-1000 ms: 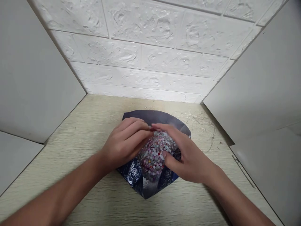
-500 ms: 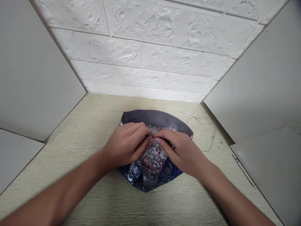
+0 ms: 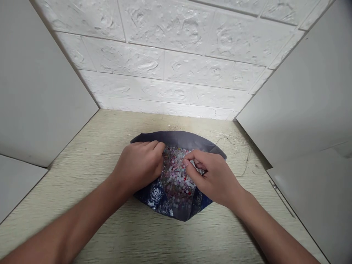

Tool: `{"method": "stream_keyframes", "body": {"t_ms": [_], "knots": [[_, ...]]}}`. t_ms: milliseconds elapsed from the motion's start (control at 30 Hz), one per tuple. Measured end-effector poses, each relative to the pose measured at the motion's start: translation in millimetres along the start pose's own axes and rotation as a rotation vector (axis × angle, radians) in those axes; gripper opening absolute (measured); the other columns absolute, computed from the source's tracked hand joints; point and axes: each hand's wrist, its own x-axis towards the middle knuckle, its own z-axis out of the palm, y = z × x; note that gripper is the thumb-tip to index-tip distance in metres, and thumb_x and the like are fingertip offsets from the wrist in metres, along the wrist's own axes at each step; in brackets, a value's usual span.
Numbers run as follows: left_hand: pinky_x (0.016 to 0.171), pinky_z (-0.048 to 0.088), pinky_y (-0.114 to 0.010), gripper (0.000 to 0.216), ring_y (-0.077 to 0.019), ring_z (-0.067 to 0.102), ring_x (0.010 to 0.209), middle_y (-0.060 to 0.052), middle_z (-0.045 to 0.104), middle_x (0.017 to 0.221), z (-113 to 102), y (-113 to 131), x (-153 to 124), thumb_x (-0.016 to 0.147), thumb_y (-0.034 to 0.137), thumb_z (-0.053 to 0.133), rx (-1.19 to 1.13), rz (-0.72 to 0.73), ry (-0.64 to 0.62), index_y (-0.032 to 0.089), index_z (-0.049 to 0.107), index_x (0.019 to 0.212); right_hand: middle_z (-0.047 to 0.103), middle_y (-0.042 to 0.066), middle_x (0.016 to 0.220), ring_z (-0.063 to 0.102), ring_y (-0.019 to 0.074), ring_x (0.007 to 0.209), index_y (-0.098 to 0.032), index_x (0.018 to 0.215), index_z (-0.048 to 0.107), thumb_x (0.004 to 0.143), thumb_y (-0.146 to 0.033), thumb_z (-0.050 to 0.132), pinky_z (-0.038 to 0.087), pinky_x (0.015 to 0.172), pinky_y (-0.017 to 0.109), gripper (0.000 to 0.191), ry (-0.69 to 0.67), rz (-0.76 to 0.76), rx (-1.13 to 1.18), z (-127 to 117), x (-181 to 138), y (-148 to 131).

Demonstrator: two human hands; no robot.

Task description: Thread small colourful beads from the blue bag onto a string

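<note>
A dark blue bag [image 3: 155, 196] with silvery rose prints and a grey inner wall lies spread wide on the table. A heap of small beads [image 3: 176, 168] fills its middle, mostly white, pink and clear, with some red ones. Over the bag's left side, my left hand [image 3: 141, 161] is closed with its fingers curled under; what they hold is hidden. My right hand [image 3: 210, 172] hovers at the right of the beads, thumb and forefinger pinched together. Anything between those fingertips is too small to make out.
Thin loose threads [image 3: 244, 154] lie on the pale wooden table [image 3: 104, 227] right of the bag. A white brick-patterned wall [image 3: 165, 66] rises behind. White panels stand on the left [image 3: 46, 84] and right [image 3: 308, 99].
My hands were close together above the beads; my left hand has moved left, away from my right. The bag's left side has spread leftward, its bottom tip has shifted right, and more beads show.
</note>
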Motion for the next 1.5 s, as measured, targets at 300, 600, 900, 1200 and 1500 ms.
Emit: {"method": "stream_keyframes", "body": {"t_ms": [300, 600, 900, 1200, 1500], "knots": [[0.054, 0.037, -0.034, 0.020, -0.0247, 0.064, 0.070, -0.006, 0.065, 0.078, -1.8, 4.4, 1.3, 0.084, 0.027, 0.049, -0.033, -0.056, -0.132, 0.017, 0.066, 0.082, 0.043, -0.007, 0.057, 0.034, 0.0071, 0.049, -0.019, 0.080, 0.052, 0.088, -0.019, 0.048, 0.025, 0.050, 0.023, 0.009, 0.003, 0.001, -0.019, -0.1, 0.2, 2.0], [0.057, 0.042, -0.031, 0.021, -0.0200, 0.063, 0.071, -0.004, 0.063, 0.080, 4.5, 4.0, 1.6, 0.089, 0.019, 0.047, -0.180, -0.015, -0.140, 0.017, 0.067, 0.086, 0.047, -0.006, 0.058, 0.038, 0.0078, 0.050, -0.019, 0.081, 0.054, 0.088, -0.020, 0.048, 0.027, 0.051, 0.023, 0.009, 0.031, 0.002, -0.026, 0.5, 0.9, 1.6], [0.067, 0.054, -0.025, 0.012, -0.0150, 0.068, 0.077, -0.001, 0.073, 0.083, 3.2, 9.5, 3.2, 0.086, 0.023, 0.058, -0.881, -0.226, 0.076, 0.020, 0.070, 0.086, 0.057, -0.002, 0.061, 0.047, 0.0089, 0.051, -0.019, 0.085, 0.060, 0.091, -0.024, 0.047, 0.032, 0.050, 0.024, 0.015, 0.211, -0.045, -0.009, 1.4, 1.6, 1.5], [0.065, 0.060, -0.028, 0.018, -0.0182, 0.071, 0.072, -0.004, 0.076, 0.078, 1.8, 14.2, 6.0, 0.075, 0.025, 0.072, -1.246, -0.424, 0.015, 0.017, 0.074, 0.091, 0.065, 0.000, 0.068, 0.053, 0.0095, 0.051, -0.019, 0.089, 0.065, 0.088, -0.025, 0.054, 0.039, 0.050, 0.023, 0.012, 0.276, -0.087, 0.032, 2.9, 0.3, 3.4], [0.064, 0.061, -0.027, 0.014, -0.0187, 0.073, 0.073, -0.004, 0.076, 0.079, 3.3, 15.2, 6.0, 0.074, 0.024, 0.073, -1.318, -0.445, 0.036, 0.017, 0.073, 0.086, 0.065, -0.002, 0.064, 0.052, 0.0088, 0.048, -0.020, 0.087, 0.066, 0.085, -0.023, 0.056, 0.039, 0.048, 0.023, 0.011, 0.291, -0.090, 0.037, 2.7, 0.7, 1.5]]}}
